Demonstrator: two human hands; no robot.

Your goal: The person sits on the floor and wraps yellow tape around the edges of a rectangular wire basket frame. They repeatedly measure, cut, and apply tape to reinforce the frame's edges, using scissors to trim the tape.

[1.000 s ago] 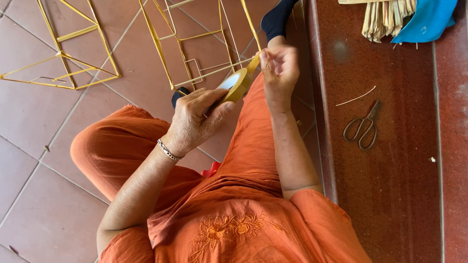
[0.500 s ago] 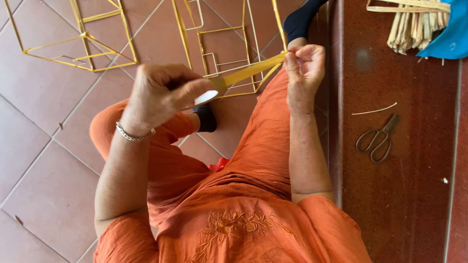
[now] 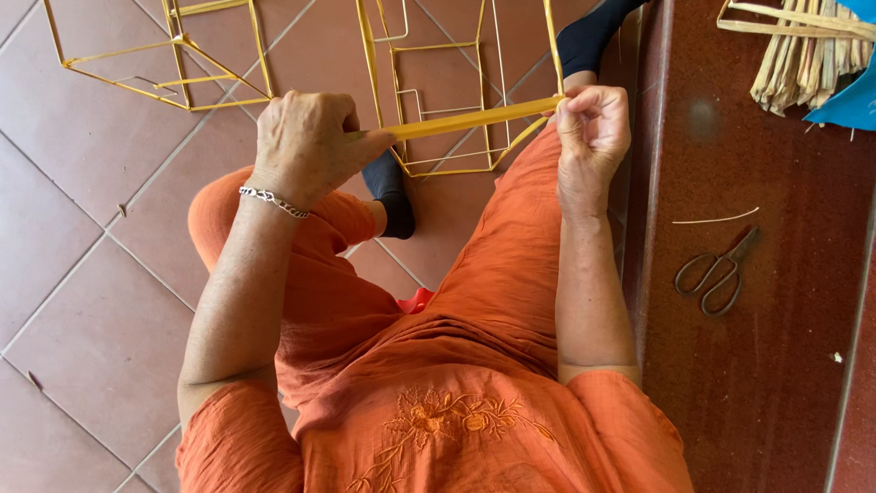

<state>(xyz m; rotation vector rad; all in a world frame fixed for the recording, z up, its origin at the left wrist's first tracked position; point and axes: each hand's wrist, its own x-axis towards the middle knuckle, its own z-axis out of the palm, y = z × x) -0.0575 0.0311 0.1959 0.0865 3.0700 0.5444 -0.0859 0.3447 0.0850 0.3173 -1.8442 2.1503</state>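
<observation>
You sat on the tiled floor (image 3: 82, 301) in your orange clothes, with your legs out in front of you. Next to your right side ran a dark red step (image 3: 766, 365). On the floor past your knees lay two yellow stick frames, one frame on the left (image 3: 155, 50) and one frame in the middle (image 3: 438, 91). Both looked like finished box shapes, so that much building seemed done. At the top of the step was a bundle of pale strips (image 3: 803, 55), which looked like stuff not used yet, beside a bit of blue cloth (image 3: 853, 100). A pair of scissors (image 3: 716, 269) lay on the step, and no hand was near them. A thin loose strip (image 3: 716, 219) lay just above them. You held a long yellow strip (image 3: 474, 119) pulled straight between your hands, above your lap. Your left hand (image 3: 306, 141) had its grip shut tight on one end. Your right hand (image 3: 593, 128) pinched the other end with fingers closed on it. The strip was not joined to any frame yet.
</observation>
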